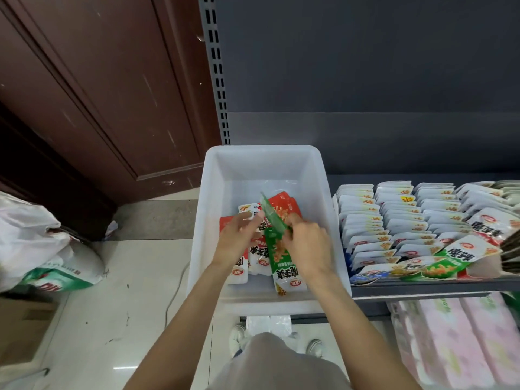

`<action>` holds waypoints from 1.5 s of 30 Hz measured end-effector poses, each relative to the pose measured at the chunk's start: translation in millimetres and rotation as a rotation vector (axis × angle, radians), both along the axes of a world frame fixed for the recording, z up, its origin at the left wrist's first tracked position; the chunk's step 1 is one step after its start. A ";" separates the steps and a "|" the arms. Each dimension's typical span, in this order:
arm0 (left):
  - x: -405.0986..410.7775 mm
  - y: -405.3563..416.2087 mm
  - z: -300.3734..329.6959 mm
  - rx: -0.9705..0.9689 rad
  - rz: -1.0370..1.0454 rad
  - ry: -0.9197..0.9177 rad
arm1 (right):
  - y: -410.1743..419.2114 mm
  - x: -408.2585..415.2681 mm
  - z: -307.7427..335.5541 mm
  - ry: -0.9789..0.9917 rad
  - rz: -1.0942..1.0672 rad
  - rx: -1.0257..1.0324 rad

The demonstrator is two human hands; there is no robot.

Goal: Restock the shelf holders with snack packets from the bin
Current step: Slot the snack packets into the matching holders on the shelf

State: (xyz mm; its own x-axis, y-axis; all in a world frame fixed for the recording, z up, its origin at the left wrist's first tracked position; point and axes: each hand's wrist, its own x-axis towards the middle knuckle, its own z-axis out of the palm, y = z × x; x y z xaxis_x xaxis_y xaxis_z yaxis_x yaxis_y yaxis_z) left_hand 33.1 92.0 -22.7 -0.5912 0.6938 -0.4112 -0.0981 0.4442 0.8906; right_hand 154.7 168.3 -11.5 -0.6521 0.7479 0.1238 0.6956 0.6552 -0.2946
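A white plastic bin (pixel 213 175) sits at the left end of the shelf with several red, green and white snack packets lying in its bottom. Both my hands are down inside it. My right hand (pixel 308 243) pinches a green packet (pixel 271 213) that stands on edge, tilted up and to the left. My left hand (pixel 239 235) reaches over the packets, its fingers on a white packet (pixel 249 208). Another green packet (pixel 282 267) lies flat under my right wrist. To the right, the shelf holders (pixel 394 220) hold rows of upright packets.
A grey shelf back panel (pixel 365 80) rises behind the bin. Loose packets (pixel 455 254) lie across the shelf's front right. Pink wrapped packs (pixel 450 333) fill the lower shelf. Plastic bags (pixel 42 243) and a cardboard box (pixel 22 327) stand on the floor at left, by a brown door (pixel 98 94).
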 end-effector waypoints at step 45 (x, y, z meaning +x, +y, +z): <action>214.7 109.8 26.1 0.200 -0.515 1.136 | 140.6 285.6 -16.0 0.466 -0.474 0.021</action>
State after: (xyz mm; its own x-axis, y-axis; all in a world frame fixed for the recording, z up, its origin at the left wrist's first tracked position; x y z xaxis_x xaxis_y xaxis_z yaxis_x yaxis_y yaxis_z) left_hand 247.7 201.8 3.4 -0.1846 0.9396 0.2882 0.9085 0.0512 0.4148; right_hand 440.3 308.9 -27.6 -0.1281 0.9351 0.3304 0.7129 0.3185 -0.6248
